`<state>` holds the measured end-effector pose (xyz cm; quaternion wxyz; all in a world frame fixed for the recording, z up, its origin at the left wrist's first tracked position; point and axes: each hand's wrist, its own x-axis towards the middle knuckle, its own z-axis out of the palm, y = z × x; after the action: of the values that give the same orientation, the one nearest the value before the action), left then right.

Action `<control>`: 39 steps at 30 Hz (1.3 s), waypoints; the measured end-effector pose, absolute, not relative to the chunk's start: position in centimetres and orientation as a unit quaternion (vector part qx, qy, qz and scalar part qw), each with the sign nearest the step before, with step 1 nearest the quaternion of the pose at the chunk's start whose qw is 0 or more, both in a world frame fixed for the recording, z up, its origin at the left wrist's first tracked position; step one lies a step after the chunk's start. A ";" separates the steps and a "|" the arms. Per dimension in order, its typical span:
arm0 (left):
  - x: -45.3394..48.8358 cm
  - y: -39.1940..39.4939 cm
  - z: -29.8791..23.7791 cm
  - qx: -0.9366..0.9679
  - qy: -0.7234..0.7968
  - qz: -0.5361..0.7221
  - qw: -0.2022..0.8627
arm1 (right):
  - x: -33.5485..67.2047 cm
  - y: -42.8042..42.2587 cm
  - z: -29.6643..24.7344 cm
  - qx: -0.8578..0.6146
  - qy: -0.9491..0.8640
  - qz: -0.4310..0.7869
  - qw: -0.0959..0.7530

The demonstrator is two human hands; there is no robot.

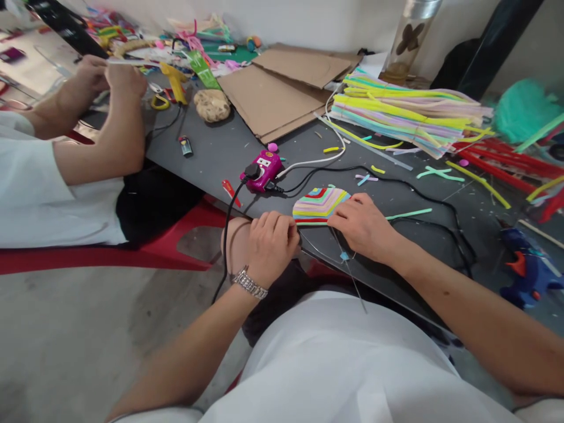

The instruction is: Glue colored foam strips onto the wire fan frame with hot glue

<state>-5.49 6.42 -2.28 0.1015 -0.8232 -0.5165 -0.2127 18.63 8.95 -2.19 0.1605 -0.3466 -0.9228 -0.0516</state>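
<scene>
A rounded piece of colored strips in chevron rows (319, 205), probably pipe cleaners, lies at the table's near edge. My right hand (365, 226) grips its right side, fingers curled over the lower rows. At its lower left corner, my left hand (273, 241) is closed with the fingertips against the edge; its exact hold is partly hidden. A pale green pipe cleaner (409, 214) sticks out to the right from under my right hand. Below that hand, thin wires with a small blue bit (344, 256) hang over the table edge.
A magenta power strip (263, 170) with black cords sits behind my left hand. Bundled pipe cleaners (405, 111), cardboard sheets (286, 94) and a stone (212, 106) lie farther back. A blue glue gun (529, 267) is at right. Another person's hands (112, 76) work at left.
</scene>
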 end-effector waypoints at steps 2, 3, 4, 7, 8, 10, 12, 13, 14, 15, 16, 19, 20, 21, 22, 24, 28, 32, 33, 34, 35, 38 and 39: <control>-5.5 6.4 -2.2 -0.824 -0.517 -0.210 0.099 | 18.7 9.0 -2.3 -0.347 -0.923 -0.042 0.163; -5.5 6.4 -2.1 -0.824 -0.517 -0.208 0.099 | 18.7 9.0 -2.3 -0.349 -0.922 -0.037 0.162; -5.5 6.4 -2.0 -0.825 -0.517 -0.204 0.100 | 18.7 9.0 -2.3 -0.350 -0.922 -0.032 0.162; -5.5 6.4 -1.7 -0.828 -0.517 -0.187 0.107 | 18.6 9.1 -2.3 -0.353 -0.921 -0.018 0.163; -5.5 6.4 -1.6 -0.829 -0.518 -0.182 0.108 | 18.6 9.1 -2.3 -0.354 -0.921 -0.015 0.164; -5.5 6.3 -1.4 -0.828 -0.522 -0.174 0.108 | 18.7 9.1 -2.3 -0.356 -0.920 -0.013 0.161; -5.5 6.3 -1.3 -0.826 -0.526 -0.169 0.108 | 18.7 9.1 -2.3 -0.358 -0.921 -0.017 0.154; -5.4 6.2 -1.2 -0.826 -0.527 -0.166 0.111 | 18.7 9.1 -2.2 -0.358 -0.922 -0.019 0.150; -5.4 6.2 -1.1 -0.826 -0.528 -0.161 0.114 | 18.6 9.1 -2.2 -0.357 -0.922 -0.021 0.148; -5.3 6.2 -1.0 -0.826 -0.529 -0.155 0.118 | 18.6 9.1 -2.1 -0.357 -0.922 -0.023 0.148; -5.2 6.2 -0.9 -0.827 -0.529 -0.148 0.121 | 18.6 9.1 -2.1 -0.356 -0.922 -0.024 0.148; -5.0 6.2 -0.6 -0.829 -0.528 -0.132 0.130 | 18.6 9.0 -2.0 -0.357 -0.922 -0.024 0.148; -5.0 6.3 -0.6 -0.830 -0.527 -0.129 0.132 | 18.6 9.0 -1.9 -0.357 -0.922 -0.022 0.147; -5.0 6.3 -0.7 -0.830 -0.526 -0.127 0.135 | 18.6 9.0 -1.9 -0.358 -0.922 -0.021 0.146; -4.9 6.3 -0.8 -0.830 -0.526 -0.126 0.137 | 18.6 9.1 -2.0 -0.358 -0.922 -0.020 0.146; -5.0 6.5 -1.0 -0.828 -0.527 -0.131 0.137 | 18.6 9.1 -2.0 -0.360 -0.921 -0.016 0.148; -5.2 6.9 -1.6 -0.819 -0.533 -0.173 0.125 | 18.5 9.0 -2.2 -0.360 -0.919 -0.007 0.160; -4.9 7.5 -1.7 -0.784 -0.537 -0.300 0.087 | 18.2 9.0 -2.0 -0.346 -0.917 0.004 0.197; -4.6 7.6 -1.7 -0.767 -0.540 -0.341 0.064 | 18.1 9.0 -2.0 -0.342 -0.917 0.006 0.207; -4.3 7.6 -1.7 -0.746 -0.546 -0.380 0.036 | 18.0 9.0 -1.9 -0.338 -0.916 0.008 0.215; -3.9 7.6 -1.8 -0.721 -0.556 -0.414 0.006 | 18.0 9.0 -1.8 -0.337 -0.915 0.010 0.223; -2.8 7.4 -2.1 -0.641 -0.590 -0.482 -0.091 | 17.7 9.0 -1.8 -0.337 -0.912 0.019 0.233; -2.5 7.3 -2.2 -0.620 -0.593 -0.499 -0.120 | 17.7 8.9 -1.8 -0.338 -0.911 0.019 0.234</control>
<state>-2.50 7.31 -2.22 -0.1202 -0.6204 -0.5928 -0.4992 17.70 8.94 -1.78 0.2343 -0.3382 -0.9112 0.0185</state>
